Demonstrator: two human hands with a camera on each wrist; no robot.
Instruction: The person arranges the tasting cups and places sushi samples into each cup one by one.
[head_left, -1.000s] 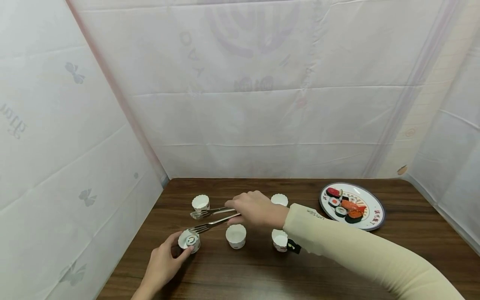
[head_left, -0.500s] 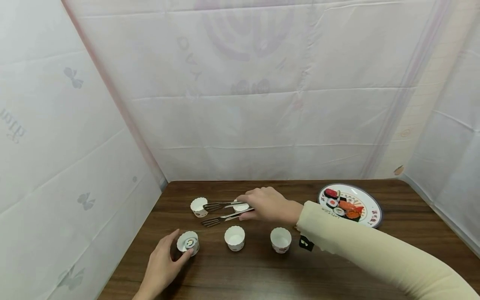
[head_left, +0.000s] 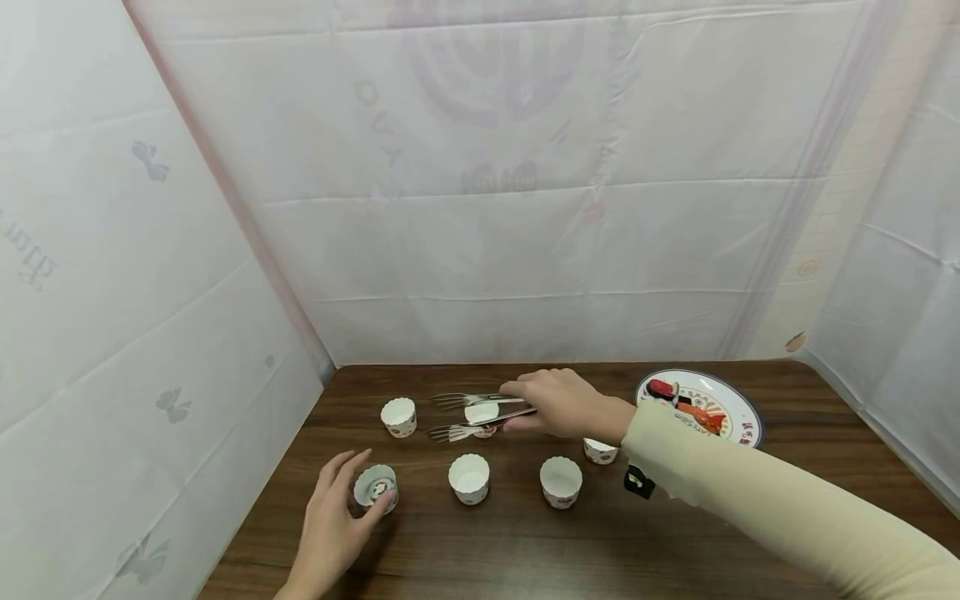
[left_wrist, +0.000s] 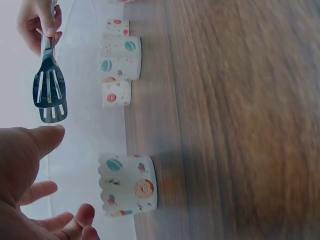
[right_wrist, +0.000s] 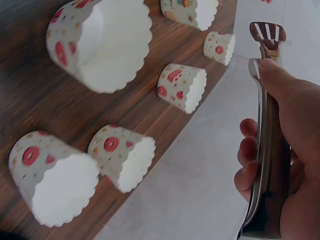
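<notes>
In the head view my left hand (head_left: 330,521) is beside the front-left paper baking cup (head_left: 376,487), which has a small sushi roll (head_left: 380,488) inside. The left wrist view shows that hand's fingers spread and apart from the cup (left_wrist: 127,185). My right hand (head_left: 562,404) grips metal slotted tongs (head_left: 480,429) by the handles, above the back-middle cup (head_left: 483,410). Their two heads stand apart with nothing between them. In the right wrist view, the fingers curl round the tongs (right_wrist: 272,165).
More baking cups stand in two rows: back left (head_left: 400,417), front middle (head_left: 468,479), front right (head_left: 561,482) and back right (head_left: 600,451), partly under the right arm. At the back right, a plate (head_left: 738,408) bears several sushi pieces (head_left: 703,417), partly hidden by the sleeve.
The tongs have moved from over the front-left cup to the right and back, carried by my right hand. My left fingers have lifted from the cup's rim.
</notes>
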